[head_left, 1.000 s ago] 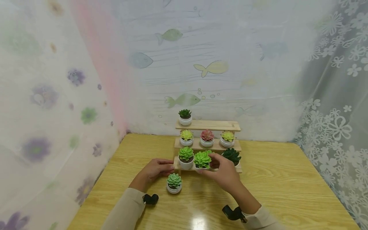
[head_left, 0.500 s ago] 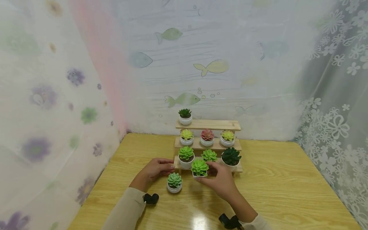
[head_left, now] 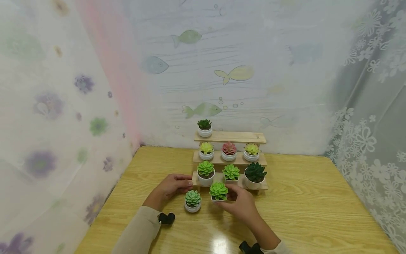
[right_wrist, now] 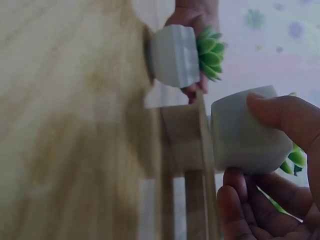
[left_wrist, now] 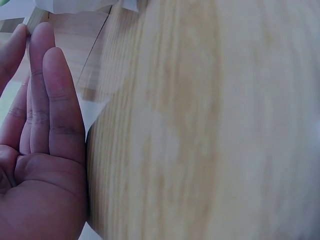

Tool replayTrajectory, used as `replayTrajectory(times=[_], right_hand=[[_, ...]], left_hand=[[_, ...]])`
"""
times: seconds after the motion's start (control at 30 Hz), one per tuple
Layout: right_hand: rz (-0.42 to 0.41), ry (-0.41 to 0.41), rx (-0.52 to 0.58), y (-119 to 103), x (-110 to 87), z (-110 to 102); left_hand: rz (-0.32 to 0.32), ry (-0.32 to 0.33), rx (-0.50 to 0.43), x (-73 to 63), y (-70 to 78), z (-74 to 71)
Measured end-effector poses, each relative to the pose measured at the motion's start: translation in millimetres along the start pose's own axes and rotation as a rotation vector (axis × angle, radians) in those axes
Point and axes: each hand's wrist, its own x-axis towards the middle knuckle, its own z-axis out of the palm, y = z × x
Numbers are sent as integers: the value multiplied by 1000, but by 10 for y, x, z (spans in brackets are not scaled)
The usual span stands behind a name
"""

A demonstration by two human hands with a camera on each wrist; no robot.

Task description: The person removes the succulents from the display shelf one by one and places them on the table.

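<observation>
My right hand [head_left: 242, 204] grips a white square pot with a bright green succulent [head_left: 219, 191], thumb on one side and fingers on the other. The pot is held just in front of the lowest board of a three-tier wooden plant stand [head_left: 236, 137]; its white wall fills the right of the right wrist view. My left hand [head_left: 172, 186] pinches the left end of that lowest board between thumb and fingers; the board's corner shows between the fingertips in the left wrist view. A pale green succulent in a round white pot [head_left: 192, 201] stands on the table by the left hand.
On the lowest board stand a green succulent [head_left: 205, 173], another green one [head_left: 231, 173] and a dark green one [head_left: 255, 175]. The middle board bears two yellow succulents and a red one [head_left: 229, 151]. At the top left sits a dark green succulent [head_left: 204, 127]. A patterned curtain hangs behind the wooden table [head_left: 304, 197].
My right hand has drawn the green potted succulent away from the lowest board, toward me and slightly left, uncovering the green and dark green plants behind. The left hand has stayed at the board's end.
</observation>
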Motion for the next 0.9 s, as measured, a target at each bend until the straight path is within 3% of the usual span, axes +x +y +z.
replayTrajectory(times=[0.37,0.9], right_hand=[[7,-56,-50,71,-10,118],[-18,-126,-8,127,17,254]], left_hand=[[16,-9,6,13,-15,-3],[19,2,10,18,-16,5]])
